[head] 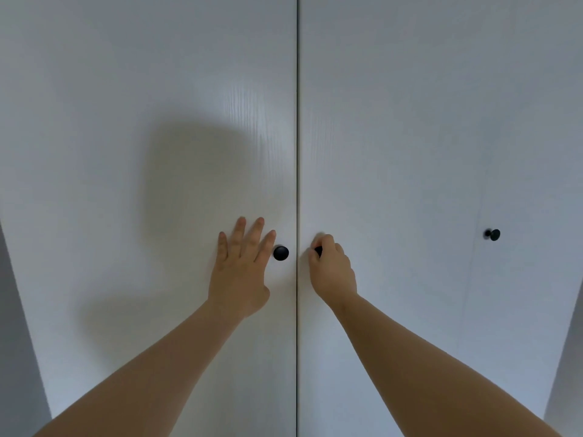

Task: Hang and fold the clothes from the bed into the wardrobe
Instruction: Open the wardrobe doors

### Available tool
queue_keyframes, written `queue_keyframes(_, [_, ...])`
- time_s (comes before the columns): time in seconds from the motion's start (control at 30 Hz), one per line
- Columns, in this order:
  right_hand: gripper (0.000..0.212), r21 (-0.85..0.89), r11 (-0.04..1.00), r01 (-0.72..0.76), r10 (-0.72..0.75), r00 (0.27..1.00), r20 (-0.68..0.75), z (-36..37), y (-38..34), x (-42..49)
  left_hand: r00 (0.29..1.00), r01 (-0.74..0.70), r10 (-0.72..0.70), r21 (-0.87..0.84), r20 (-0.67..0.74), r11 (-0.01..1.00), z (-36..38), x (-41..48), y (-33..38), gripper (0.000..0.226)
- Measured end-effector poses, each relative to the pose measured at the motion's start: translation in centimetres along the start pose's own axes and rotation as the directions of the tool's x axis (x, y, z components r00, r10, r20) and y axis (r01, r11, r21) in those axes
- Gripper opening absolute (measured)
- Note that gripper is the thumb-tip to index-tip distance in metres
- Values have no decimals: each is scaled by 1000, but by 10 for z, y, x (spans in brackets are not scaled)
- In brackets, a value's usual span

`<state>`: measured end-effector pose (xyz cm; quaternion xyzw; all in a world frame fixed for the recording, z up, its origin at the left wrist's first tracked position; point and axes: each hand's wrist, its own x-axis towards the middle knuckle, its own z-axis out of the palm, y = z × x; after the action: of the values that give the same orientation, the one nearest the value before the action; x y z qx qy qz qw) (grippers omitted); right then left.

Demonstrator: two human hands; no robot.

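The wardrobe (157,89) is shut, filling the view. The right hand (331,269) is clamped on a knob (318,250), presumably for pulling. The left hand (243,266), grip spread, lies flat at nine o'clock of the other knob (280,253). No clothes are seen.

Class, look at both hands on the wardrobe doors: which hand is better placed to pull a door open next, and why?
The right hand: it is closed around its black knob. The left hand lies flat and open beside the other knob, not gripping it.
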<state>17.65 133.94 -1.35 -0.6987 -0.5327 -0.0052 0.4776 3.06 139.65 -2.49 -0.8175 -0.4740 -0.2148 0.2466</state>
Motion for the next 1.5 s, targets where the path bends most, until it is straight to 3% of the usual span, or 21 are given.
queue_keyframes(0.1, [6, -30, 998, 53, -53, 999, 10, -12, 4, -9, 999, 8, -4, -80, 52, 997, -10, 1, 5, 87])
queue_keyframes(0.17, [6, -9, 996, 91, -91, 996, -4, -21, 8, -18, 999, 40, -40, -286, 5, 957, -24, 2, 12, 79])
queue_keyframes(0.23, [8, 16, 993, 118, -117, 993, -29, -33, 11, -31, 988, 68, -134, -552, -81, 831, -41, 1, 24, 63])
queue_keyframes(0.33, [10, 68, 987, 146, -142, 988, -63, -54, 20, -55, 974, 94, -226, -854, -28, 512, -67, -11, 51, 49])
queue_keyframes(0.43, [19, 95, 982, 161, -155, 985, -68, -85, 32, -77, 975, 33, -215, -930, -50, 367, -89, -29, 83, 42])
queue_keyframes(0.63, [20, 174, 977, 124, -114, 991, -67, -152, 56, -121, 968, -32, -240, -983, -76, 181, -116, -61, 147, 38])
queue_keyframes(0.77, [19, 235, 971, 49, -23, 993, -113, -208, 81, -146, 978, -35, -199, -987, -66, 155, -130, -79, 195, 40])
queue_keyframes(0.93, [15, 157, 987, -47, 73, 984, -162, -278, 117, -172, 988, -31, -146, -995, -46, 98, -148, -93, 248, 46])
queue_keyframes(1.1, [19, 262, 941, -213, 268, 944, -195, -327, 141, -183, 997, -2, -73, -991, -12, 137, -164, -107, 295, 39])
queue_keyframes(1.37, [13, 130, 928, -350, 369, 911, -186, -347, 172, -200, 997, -27, 83, -965, -6, 261, -181, -118, 347, 24])
queue_keyframes(1.5, [39, 96, 939, -331, 344, 920, -187, -355, 176, -213, 994, -12, 109, -964, 18, 266, -180, -121, 357, 22])
